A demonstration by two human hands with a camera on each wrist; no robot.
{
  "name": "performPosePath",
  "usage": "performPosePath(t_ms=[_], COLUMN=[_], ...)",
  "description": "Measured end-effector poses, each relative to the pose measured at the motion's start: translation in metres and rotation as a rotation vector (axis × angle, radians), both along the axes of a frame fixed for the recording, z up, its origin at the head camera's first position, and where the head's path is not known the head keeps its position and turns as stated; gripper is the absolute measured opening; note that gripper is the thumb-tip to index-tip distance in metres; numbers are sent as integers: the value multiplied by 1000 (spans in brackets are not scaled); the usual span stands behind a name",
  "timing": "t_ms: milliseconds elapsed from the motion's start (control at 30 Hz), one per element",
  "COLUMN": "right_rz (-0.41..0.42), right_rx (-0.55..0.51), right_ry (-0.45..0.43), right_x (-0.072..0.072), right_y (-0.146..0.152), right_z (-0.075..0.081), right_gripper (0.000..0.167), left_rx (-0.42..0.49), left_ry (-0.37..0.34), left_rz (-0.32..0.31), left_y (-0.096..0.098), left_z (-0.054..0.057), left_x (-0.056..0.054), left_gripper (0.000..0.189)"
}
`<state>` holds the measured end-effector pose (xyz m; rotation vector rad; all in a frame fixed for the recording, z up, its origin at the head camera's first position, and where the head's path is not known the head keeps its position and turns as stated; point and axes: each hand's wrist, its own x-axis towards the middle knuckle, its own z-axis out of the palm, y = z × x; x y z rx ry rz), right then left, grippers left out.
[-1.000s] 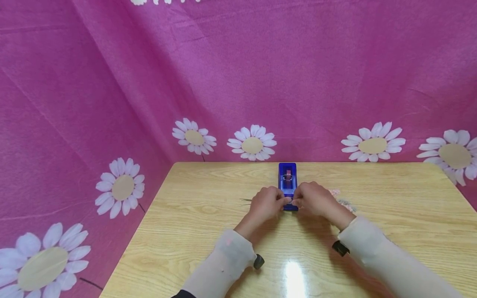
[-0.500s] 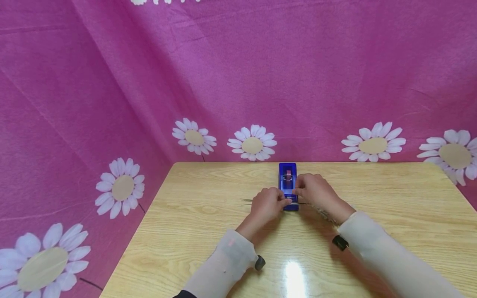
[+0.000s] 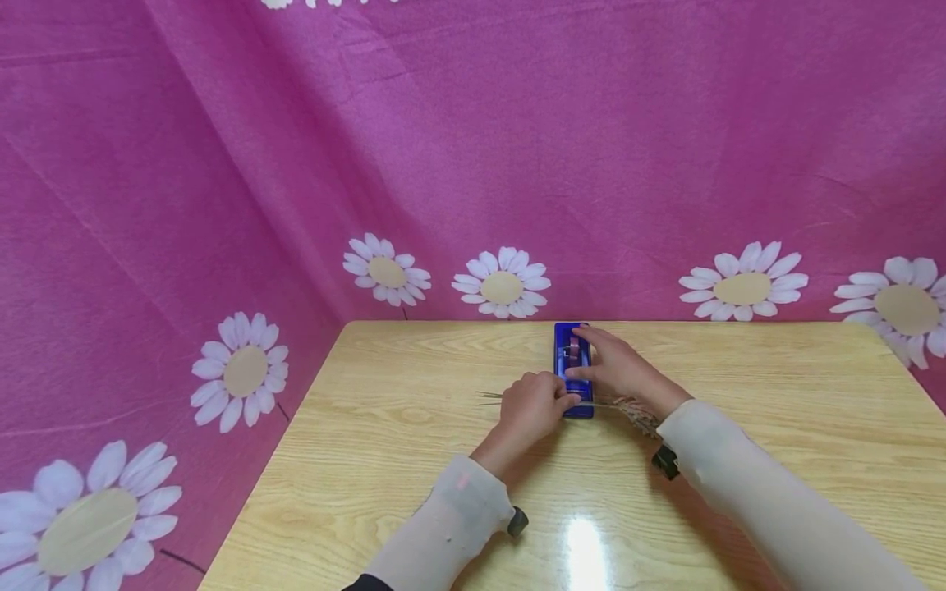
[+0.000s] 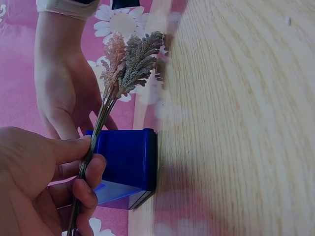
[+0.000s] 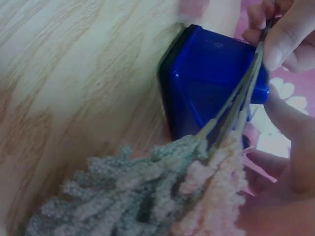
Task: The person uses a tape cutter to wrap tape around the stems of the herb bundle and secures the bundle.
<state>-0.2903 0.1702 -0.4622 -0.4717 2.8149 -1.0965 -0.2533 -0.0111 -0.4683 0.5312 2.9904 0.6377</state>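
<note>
Across the near end of a blue tape dispenser (image 3: 563, 331), my left hand (image 3: 528, 412) pinches a bundle of thin stems (image 4: 102, 116) between thumb and fingers. The stems carry artificial flower sprays, one grey-green (image 4: 141, 60) and one pink (image 4: 114, 56), which point right, below my right wrist. My right hand (image 3: 626, 367) reaches over the dispenser from the right with thumb and fingers spread apart. Its fingertips are at the dispenser's far end and middle, beside the reddish tape roll (image 3: 575, 349). Firm contact there cannot be made out.
The dispenser stands near the back edge of a wood-grain table (image 3: 414, 460). A pink cloth with daisies (image 3: 591, 164) hangs behind and to the left. Stem ends (image 3: 489, 395) stick out left of my left hand. A small pale speck (image 4: 288, 20) lies on the table.
My right hand has left the stems beside my left hand and moved to the far part of the dispenser, its fingers spreading. My left hand stays nearly still with the stems.
</note>
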Motion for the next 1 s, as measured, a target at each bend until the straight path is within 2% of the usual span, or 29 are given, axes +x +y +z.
performPosePath(t_ms=[367, 600, 867, 1000], right_rz=[20, 16, 10, 10], right_rx=[0, -16, -8, 4], right_ry=[-17, -68, -77, -65], right_x=[-2, -3, -3, -4], right_y=[4, 5, 5, 5], right_z=[-4, -7, -8, -9], right_gripper=[83, 85, 87, 88], left_rx=[-25, -99, -195, -215], left_ry=[26, 58, 177, 219], left_rz=[-3, -2, -51, -68], left_y=[1, 3, 3, 1], left_z=[-1, 0, -2, -5], left_x=[-1, 0, 0, 0], left_gripper=[43, 38, 33, 31])
